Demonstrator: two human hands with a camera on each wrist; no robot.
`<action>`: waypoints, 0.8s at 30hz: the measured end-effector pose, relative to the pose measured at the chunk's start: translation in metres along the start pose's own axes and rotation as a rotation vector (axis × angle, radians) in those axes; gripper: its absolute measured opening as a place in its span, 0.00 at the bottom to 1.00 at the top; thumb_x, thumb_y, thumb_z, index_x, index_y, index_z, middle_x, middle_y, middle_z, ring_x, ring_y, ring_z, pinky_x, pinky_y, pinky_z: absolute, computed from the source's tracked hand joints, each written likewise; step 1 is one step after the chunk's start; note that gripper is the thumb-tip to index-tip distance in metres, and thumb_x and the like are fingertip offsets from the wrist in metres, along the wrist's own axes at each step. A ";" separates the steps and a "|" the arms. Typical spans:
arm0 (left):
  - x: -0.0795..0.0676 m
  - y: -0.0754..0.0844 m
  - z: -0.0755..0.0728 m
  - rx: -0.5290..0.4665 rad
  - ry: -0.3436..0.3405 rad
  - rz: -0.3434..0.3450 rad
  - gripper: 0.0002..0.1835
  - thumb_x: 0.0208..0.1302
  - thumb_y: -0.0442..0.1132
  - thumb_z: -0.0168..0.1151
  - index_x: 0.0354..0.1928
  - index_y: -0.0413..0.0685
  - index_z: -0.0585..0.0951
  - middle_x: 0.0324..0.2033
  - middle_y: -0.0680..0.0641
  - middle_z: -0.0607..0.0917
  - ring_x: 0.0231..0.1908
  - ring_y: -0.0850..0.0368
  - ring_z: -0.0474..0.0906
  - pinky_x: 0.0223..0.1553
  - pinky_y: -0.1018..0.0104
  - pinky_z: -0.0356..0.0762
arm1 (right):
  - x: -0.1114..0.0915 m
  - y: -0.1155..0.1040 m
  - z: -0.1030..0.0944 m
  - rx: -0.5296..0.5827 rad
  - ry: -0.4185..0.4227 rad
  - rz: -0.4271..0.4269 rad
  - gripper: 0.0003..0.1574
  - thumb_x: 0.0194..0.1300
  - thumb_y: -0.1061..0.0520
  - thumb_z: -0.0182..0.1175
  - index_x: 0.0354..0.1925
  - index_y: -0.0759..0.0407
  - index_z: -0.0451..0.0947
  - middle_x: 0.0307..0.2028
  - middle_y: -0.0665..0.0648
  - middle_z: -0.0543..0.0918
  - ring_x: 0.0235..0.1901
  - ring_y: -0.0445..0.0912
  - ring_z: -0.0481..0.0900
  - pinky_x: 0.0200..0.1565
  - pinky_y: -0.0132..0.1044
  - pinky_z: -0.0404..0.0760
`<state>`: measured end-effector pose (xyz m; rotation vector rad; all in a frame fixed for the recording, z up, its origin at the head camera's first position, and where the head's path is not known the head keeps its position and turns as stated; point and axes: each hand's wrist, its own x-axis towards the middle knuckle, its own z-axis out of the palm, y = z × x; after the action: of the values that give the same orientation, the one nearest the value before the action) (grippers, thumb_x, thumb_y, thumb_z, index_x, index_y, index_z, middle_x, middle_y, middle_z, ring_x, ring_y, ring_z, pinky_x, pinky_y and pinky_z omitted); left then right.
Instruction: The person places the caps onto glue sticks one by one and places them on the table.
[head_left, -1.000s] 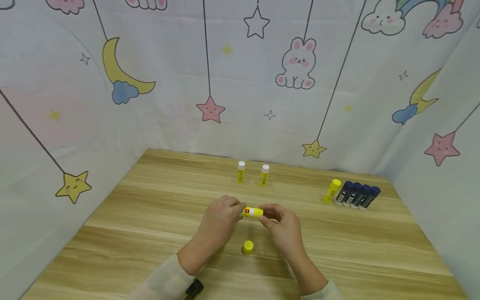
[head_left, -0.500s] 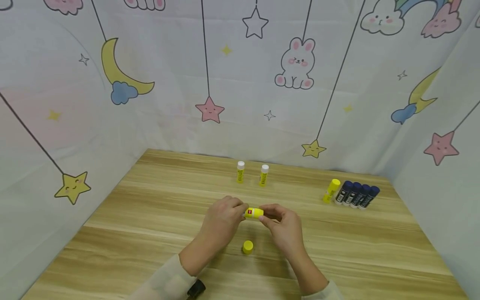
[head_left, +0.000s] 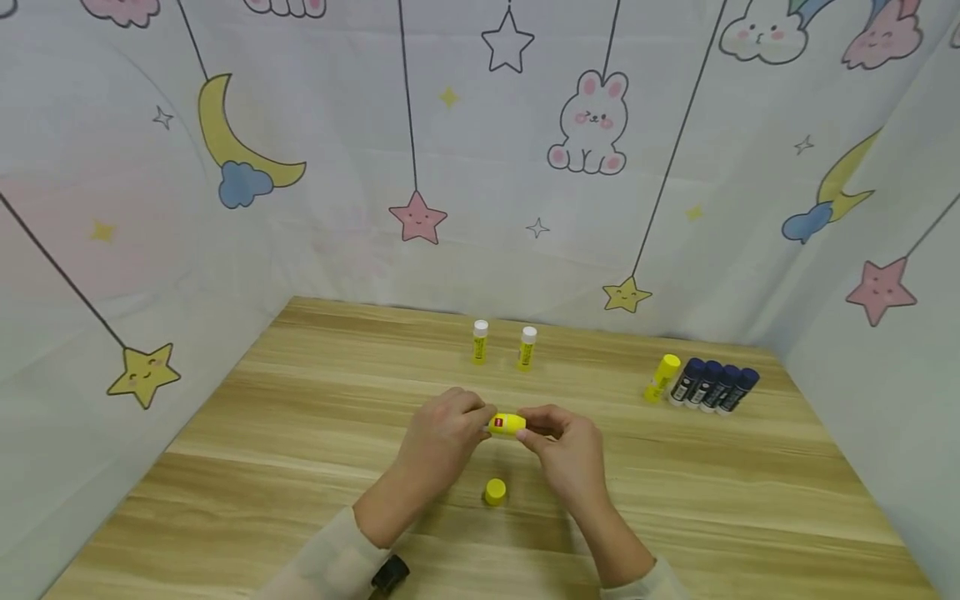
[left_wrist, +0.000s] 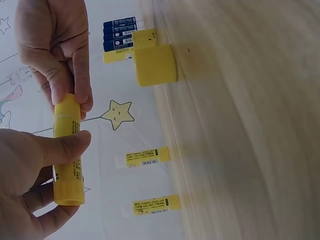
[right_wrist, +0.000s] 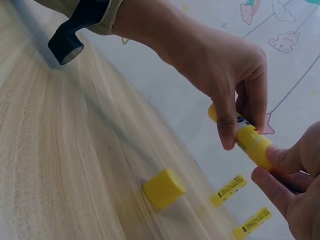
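Note:
Between both hands, level above the table, is a yellow glue stick (head_left: 507,424) with a small red label. My left hand (head_left: 441,435) grips its body, fingers and thumb curled round it in the left wrist view. On its other end, my right hand (head_left: 573,457) pinches the yellow end piece (left_wrist: 68,104) between thumb and fingers. A thin pale line shows between this piece and the body. Below the hands, a loose yellow cap (head_left: 495,492) stands on the wooden table (head_left: 315,400).
Two yellow glue sticks with white tops, a left one (head_left: 480,343) and a right one (head_left: 527,350), stand at the back. To the right, one yellow glue stick (head_left: 663,379) stands beside several dark blue glue sticks (head_left: 712,387). A patterned cloth (head_left: 337,167) walls the table.
The white band on the glue stick has narrowed until it hardly shows, as the right-hand end piece and the body have come together. Both hands stay in nearly the same place.

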<state>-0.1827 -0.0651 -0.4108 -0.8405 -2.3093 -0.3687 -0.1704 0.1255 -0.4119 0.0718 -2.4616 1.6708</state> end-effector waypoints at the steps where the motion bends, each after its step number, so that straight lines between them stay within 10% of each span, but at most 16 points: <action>1: 0.000 0.000 0.000 -0.003 0.002 0.005 0.17 0.44 0.36 0.84 0.40 0.48 0.90 0.32 0.52 0.86 0.34 0.58 0.82 0.37 0.69 0.84 | 0.000 -0.001 -0.001 0.000 0.002 0.012 0.10 0.58 0.65 0.74 0.39 0.55 0.90 0.37 0.51 0.90 0.39 0.45 0.87 0.38 0.31 0.86; 24: 0.007 0.004 0.006 0.036 -0.001 0.041 0.18 0.42 0.37 0.85 0.39 0.47 0.91 0.33 0.53 0.87 0.34 0.60 0.83 0.34 0.72 0.84 | 0.001 -0.003 -0.005 0.024 0.044 0.011 0.08 0.56 0.67 0.74 0.36 0.60 0.89 0.37 0.56 0.90 0.37 0.47 0.87 0.35 0.29 0.84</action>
<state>-0.1870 -0.0565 -0.4103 -0.8689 -2.2897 -0.3077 -0.1706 0.1292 -0.4069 0.0240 -2.4144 1.6876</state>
